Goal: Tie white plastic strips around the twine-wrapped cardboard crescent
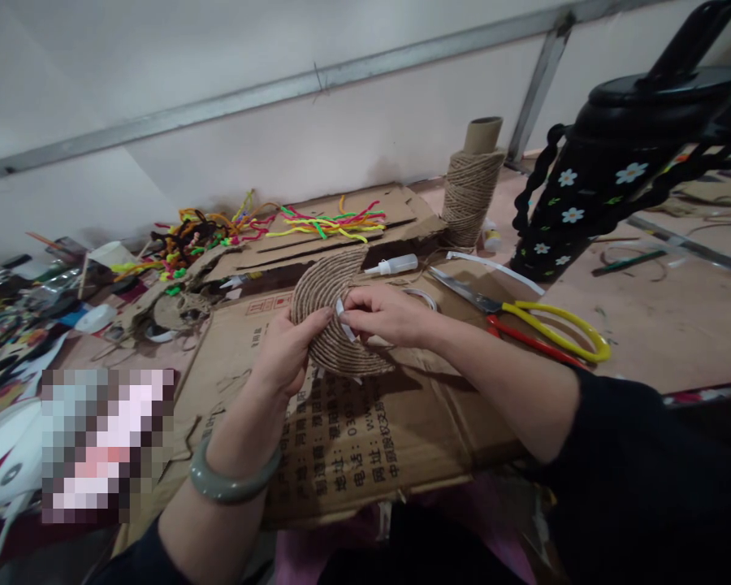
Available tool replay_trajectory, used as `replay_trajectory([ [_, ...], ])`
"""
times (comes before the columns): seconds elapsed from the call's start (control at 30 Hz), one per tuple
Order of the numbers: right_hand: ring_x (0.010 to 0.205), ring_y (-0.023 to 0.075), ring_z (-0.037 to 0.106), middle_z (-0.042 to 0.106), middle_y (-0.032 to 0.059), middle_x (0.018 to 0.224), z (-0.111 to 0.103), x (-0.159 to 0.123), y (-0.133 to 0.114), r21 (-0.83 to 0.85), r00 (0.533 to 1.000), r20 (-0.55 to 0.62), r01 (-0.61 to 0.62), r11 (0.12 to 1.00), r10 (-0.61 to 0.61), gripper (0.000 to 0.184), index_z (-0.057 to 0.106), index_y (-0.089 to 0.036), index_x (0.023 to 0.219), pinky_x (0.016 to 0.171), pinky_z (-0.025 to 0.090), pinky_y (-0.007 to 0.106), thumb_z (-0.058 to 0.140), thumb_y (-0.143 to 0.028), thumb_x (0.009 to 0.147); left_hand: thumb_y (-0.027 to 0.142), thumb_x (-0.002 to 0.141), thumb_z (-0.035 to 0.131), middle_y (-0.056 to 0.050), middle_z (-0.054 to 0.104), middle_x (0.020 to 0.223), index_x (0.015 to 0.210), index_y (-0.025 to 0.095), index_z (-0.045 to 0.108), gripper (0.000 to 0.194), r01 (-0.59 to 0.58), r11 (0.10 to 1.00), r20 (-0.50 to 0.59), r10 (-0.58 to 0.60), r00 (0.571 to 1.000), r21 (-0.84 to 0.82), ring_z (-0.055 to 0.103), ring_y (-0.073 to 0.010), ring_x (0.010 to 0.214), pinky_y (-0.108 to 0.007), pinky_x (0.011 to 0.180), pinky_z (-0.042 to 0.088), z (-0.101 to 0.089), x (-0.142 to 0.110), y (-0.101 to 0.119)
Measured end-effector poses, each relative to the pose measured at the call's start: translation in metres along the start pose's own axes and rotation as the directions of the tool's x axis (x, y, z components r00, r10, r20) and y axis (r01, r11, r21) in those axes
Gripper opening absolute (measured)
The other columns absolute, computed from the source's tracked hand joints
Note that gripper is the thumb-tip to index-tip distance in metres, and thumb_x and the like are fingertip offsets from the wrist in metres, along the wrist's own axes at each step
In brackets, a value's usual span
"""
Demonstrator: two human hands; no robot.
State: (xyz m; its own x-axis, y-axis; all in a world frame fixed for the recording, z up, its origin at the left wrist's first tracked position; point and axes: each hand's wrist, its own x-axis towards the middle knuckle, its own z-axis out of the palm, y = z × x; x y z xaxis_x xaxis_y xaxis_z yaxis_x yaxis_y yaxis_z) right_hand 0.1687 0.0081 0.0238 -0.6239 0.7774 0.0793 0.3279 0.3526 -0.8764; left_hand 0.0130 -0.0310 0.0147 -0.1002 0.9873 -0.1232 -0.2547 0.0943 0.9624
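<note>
The thumb of the left hand [283, 351] presses on the face of a curved twine piece [317, 296], gripping its edge; the other fingers of that hand are mostly hidden behind the piece. The thumb and forefinger of the right hand [387, 315] are pinched nearly together on a narrow white strip [343, 315] that lies against the inner part of the twine piece; the remaining fingers curl in, and their tips are hard to make out. The twine piece is held above a printed cardboard sheet [426, 443], between the hands.

A green bangle [235, 483] circles the left wrist. Just beyond the twine piece lies a small squeeze bottle [397, 265]. Scissors [493, 307] with one yellow and one red handle lie open beyond the right forearm, which hides part of the red handle. Farther out on the desk [663, 333] stand a twine spool [472, 187] and a black flowered tumbler [603, 162], cut off by the frame. Colourful fuzzy stems [335, 221] lie on more cardboard. At lower left, a patch is pixelated and unreadable.
</note>
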Motion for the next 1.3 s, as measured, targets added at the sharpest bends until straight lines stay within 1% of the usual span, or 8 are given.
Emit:
replay_trajectory([
  [0.2,0.058,0.0089,0.047,0.049,-0.0036,0.060,0.004,0.004,0.012,0.107,0.975,-0.220,0.037,0.994,-0.012,0.015,0.050,-0.017,0.068,0.057,0.037,0.023,0.049,-0.023,0.081,0.022,0.058,0.080,-0.005,0.073,0.079,0.088,0.013,0.066,0.034,-0.013,1.000,0.051,0.013,0.999,-0.002,0.067,-0.0169,0.068,-0.026,0.065,0.053,0.002,-0.001,-0.002],
  [0.37,0.058,0.0089,0.049,0.053,-0.0016,0.064,0.005,0.005,0.011,0.210,0.983,-0.181,0.016,0.978,0.022,0.017,0.051,-0.017,0.072,0.058,0.042,0.023,0.047,-0.025,0.085,0.021,0.061,0.078,-0.006,0.073,0.082,0.091,0.014,0.068,0.033,-0.003,1.000,0.075,0.002,0.997,0.010,0.067,-0.0175,0.070,-0.026,0.065,0.053,-0.001,0.001,-0.005],
  [0.53,0.064,0.0103,0.052,0.055,-0.0006,0.079,-0.009,0.004,0.003,0.421,0.928,-0.355,0.047,0.906,0.116,0.026,0.047,-0.020,0.099,0.056,0.043,0.023,0.059,-0.034,0.081,0.020,0.056,0.080,-0.007,0.073,0.084,0.091,0.014,0.068,0.037,0.039,0.999,0.077,-0.039,0.996,0.005,0.068,-0.0204,0.073,-0.032,0.072,0.054,-0.002,-0.002,0.000],
  [0.7,0.077,0.0121,0.052,0.056,0.0012,0.086,-0.020,0.007,0.015,0.159,0.828,-0.559,0.157,0.975,-0.042,0.032,0.051,-0.018,0.107,0.070,0.043,0.027,0.060,-0.029,0.078,0.022,0.055,0.081,-0.011,0.072,0.087,0.085,0.012,0.069,0.035,0.090,0.979,0.208,-0.128,0.970,0.184,0.067,-0.0224,0.074,-0.032,0.069,0.054,-0.002,-0.005,0.004],
  [0.97,0.072,0.0112,0.051,0.059,0.0014,0.082,-0.022,0.007,0.017,0.117,0.927,-0.375,0.055,0.992,-0.007,0.030,0.058,-0.014,0.101,0.067,0.043,0.026,0.058,-0.016,0.071,0.023,0.054,0.081,-0.002,0.068,0.074,0.086,0.013,0.066,0.036,-0.142,0.960,-0.065,0.162,0.985,0.240,0.060,-0.0136,0.062,-0.023,0.057,0.049,-0.015,0.011,0.009],
  [1.13,0.077,0.0127,0.056,0.064,0.0024,0.088,-0.024,-0.003,0.006,0.215,0.999,0.042,-0.029,0.976,0.020,0.019,0.059,-0.016,0.088,0.072,0.045,0.026,0.063,-0.020,0.071,0.026,0.053,0.082,-0.004,0.068,0.076,0.086,0.013,0.066,0.039,-0.092,0.965,0.052,0.081,0.995,0.246,0.061,-0.0132,0.061,-0.025,0.059,0.050,-0.018,0.008,0.015],
  [1.23,0.068,0.0110,0.056,0.063,-0.0004,0.079,-0.016,-0.004,0.009,0.360,0.991,0.132,-0.013,0.933,-0.037,0.016,0.058,-0.016,0.086,0.066,0.047,0.025,0.061,-0.021,0.071,0.026,0.054,0.081,-0.004,0.068,0.078,0.086,0.013,0.066,0.038,-0.092,0.957,0.100,0.067,0.993,0.276,0.060,-0.0128,0.062,-0.025,0.059,0.050,-0.019,0.009,0.015],
  [1.3,0.061,0.0102,0.054,0.061,-0.0016,0.072,-0.010,-0.002,0.013,0.440,0.991,0.129,-0.030,0.898,-0.030,0.013,0.057,-0.017,0.082,0.060,0.047,0.025,0.060,-0.020,0.070,0.027,0.057,0.078,-0.002,0.066,0.076,0.086,0.014,0.065,0.034,-0.198,0.937,0.005,0.205,0.979,0.288,0.059,-0.0117,0.063,-0.024,0.059,0.049,-0.022,0.014,0.013],
])
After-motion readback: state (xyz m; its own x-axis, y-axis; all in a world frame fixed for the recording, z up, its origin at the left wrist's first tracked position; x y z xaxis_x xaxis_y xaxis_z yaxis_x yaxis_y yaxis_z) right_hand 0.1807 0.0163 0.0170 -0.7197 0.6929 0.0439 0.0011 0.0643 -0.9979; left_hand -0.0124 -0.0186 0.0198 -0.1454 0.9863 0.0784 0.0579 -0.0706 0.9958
